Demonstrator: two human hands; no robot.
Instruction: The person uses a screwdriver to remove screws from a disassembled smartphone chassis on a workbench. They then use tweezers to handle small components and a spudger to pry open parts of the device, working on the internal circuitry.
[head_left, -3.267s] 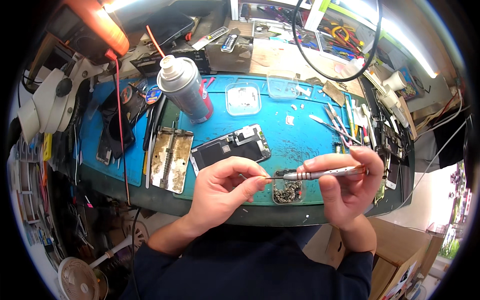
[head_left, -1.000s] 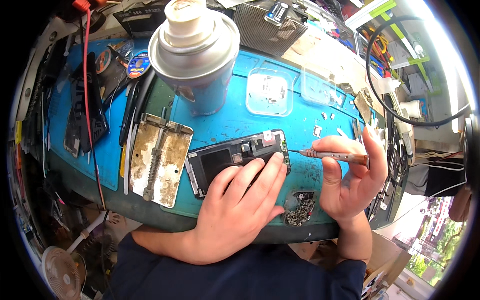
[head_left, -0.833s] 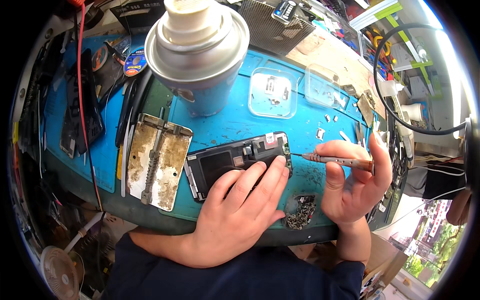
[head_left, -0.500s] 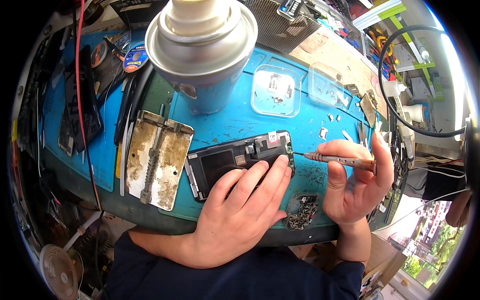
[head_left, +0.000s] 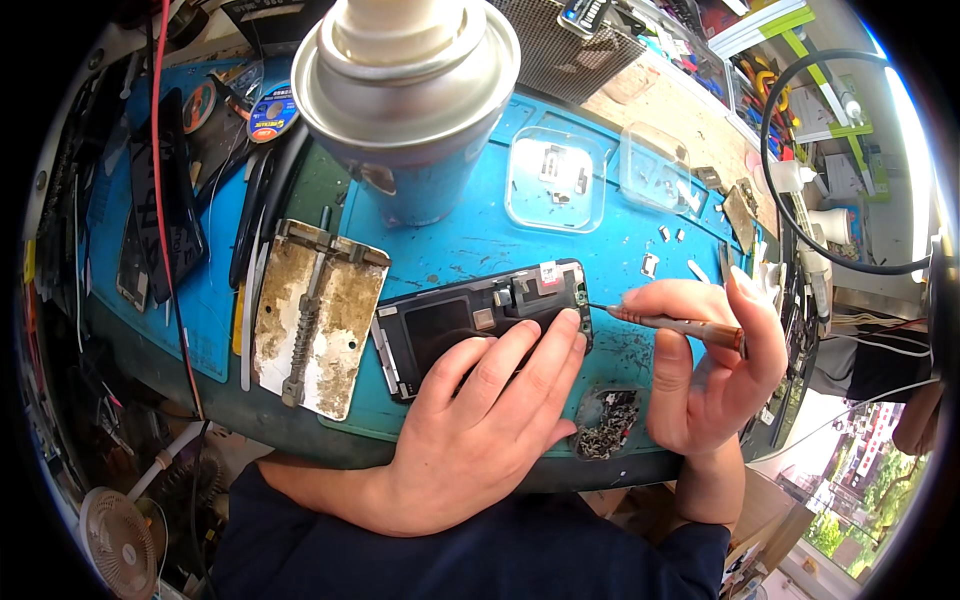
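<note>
A black phone screen assembly (head_left: 425,345) lies back side up on the blue work mat (head_left: 630,290). Across its near edge rests my left hand (head_left: 480,430), fingers stretched out and pressing it flat. My right hand (head_left: 715,365) grips a slim screwdriver (head_left: 685,326) with a reddish-brown handle. The driver's thin tip points left and reaches the right end of the assembly, by a small green circuit piece (head_left: 582,297). Whether the tip touches a screw is too small to tell. A small clear dish (head_left: 608,424) full of screws sits between my hands.
Left of the assembly lies a stained metal clamp holder (head_left: 318,320). A large spray can (head_left: 405,110) towers behind it. Two clear plastic boxes (head_left: 555,215) (head_left: 655,170) stand at the back, one holding small parts. Loose metal bits lie on the right, near tweezers (head_left: 725,262).
The screwdriver's handle has tilted and turned slightly in my right fingers, its tip staying by the assembly's end. My left hand keeps its place; the whole view has shifted very slightly.
</note>
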